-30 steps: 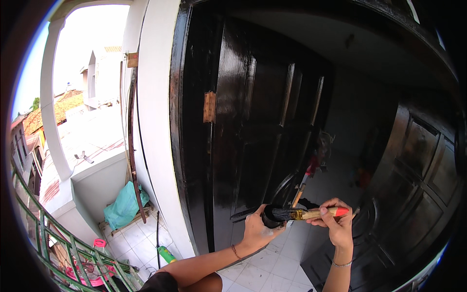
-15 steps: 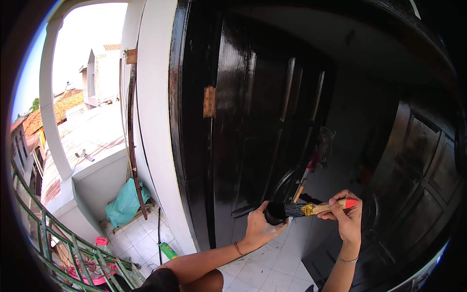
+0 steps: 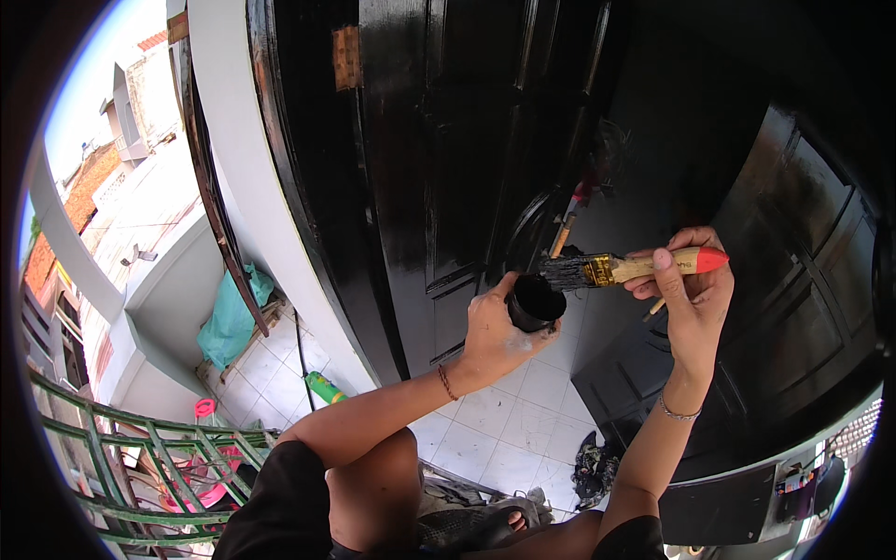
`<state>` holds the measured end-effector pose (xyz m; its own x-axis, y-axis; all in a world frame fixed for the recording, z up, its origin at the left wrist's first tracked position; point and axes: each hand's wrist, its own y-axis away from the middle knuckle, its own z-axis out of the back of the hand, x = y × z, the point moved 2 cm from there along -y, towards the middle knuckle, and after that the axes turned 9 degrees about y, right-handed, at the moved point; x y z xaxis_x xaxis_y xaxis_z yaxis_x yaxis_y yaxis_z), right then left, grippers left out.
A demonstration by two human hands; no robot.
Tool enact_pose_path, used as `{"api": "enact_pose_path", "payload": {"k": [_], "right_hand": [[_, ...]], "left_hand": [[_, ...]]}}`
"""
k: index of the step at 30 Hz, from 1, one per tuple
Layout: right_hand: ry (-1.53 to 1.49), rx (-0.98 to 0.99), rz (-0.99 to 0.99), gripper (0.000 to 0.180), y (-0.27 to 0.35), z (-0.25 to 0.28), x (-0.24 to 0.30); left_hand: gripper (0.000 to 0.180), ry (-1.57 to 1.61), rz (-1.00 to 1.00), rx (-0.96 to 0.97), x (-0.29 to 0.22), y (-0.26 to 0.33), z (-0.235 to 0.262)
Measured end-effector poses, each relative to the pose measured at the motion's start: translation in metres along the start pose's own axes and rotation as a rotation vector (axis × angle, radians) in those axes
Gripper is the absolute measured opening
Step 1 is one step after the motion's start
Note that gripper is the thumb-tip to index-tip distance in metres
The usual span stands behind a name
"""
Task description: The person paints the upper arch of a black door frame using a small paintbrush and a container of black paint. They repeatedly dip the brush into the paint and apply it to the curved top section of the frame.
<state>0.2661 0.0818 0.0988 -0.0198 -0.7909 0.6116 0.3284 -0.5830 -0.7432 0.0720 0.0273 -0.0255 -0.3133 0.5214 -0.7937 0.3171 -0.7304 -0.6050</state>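
Note:
My left hand (image 3: 499,331) is wrapped round a small black cup (image 3: 532,315) with dark paint inside, its mouth tipped up toward me. Grey-white smears mark the skin by the thumb. Between the thumb and fingers of my right hand (image 3: 695,313) lies a paintbrush (image 3: 599,271) with a wooden handle, a red end and a gold ferrule. Its bristles, coated in black, point left just over the cup's far right rim; whether they touch it I cannot tell. A glossy black panelled door (image 3: 476,140) stands behind both hands.
Another black panelled door (image 3: 793,271) is at the right. A green railing (image 3: 112,457) curves along the lower left. A teal plastic bag (image 3: 229,322) and a green tube-like container (image 3: 324,387) lie on white floor tiles (image 3: 485,420). Dark crumpled cloth (image 3: 593,467) is beneath my right arm.
The view has tilted downward, showing more floor and my legs. The brush has been lifted from the cup's mouth to above its rim, while the left hand still grips the cup.

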Motion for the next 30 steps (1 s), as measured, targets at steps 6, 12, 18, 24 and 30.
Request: {"api": "enact_pose_path", "payload": {"k": [6,12,18,24,30], "right_hand": [[-0.005,0.006,-0.054,0.019,0.002,-0.007,0.002],[0.101,0.067,-0.049,0.018,0.004,-0.019,-0.003],[0.264,0.160,-0.050,0.020,0.005,-0.036,-0.001],[0.406,0.181,0.082,0.020,0.001,-0.040,0.000],[0.418,0.233,0.081,0.020,0.001,-0.047,0.000]], "left_hand": [[0.049,0.054,0.066,0.035,-0.001,0.005,-0.003],[0.054,0.051,0.055,0.037,0.000,0.006,-0.005],[0.060,0.013,0.084,0.064,0.001,0.012,-0.003],[0.064,-0.056,0.108,0.099,0.005,0.010,-0.010],[0.060,-0.015,0.076,0.059,0.003,0.010,-0.006]]}}
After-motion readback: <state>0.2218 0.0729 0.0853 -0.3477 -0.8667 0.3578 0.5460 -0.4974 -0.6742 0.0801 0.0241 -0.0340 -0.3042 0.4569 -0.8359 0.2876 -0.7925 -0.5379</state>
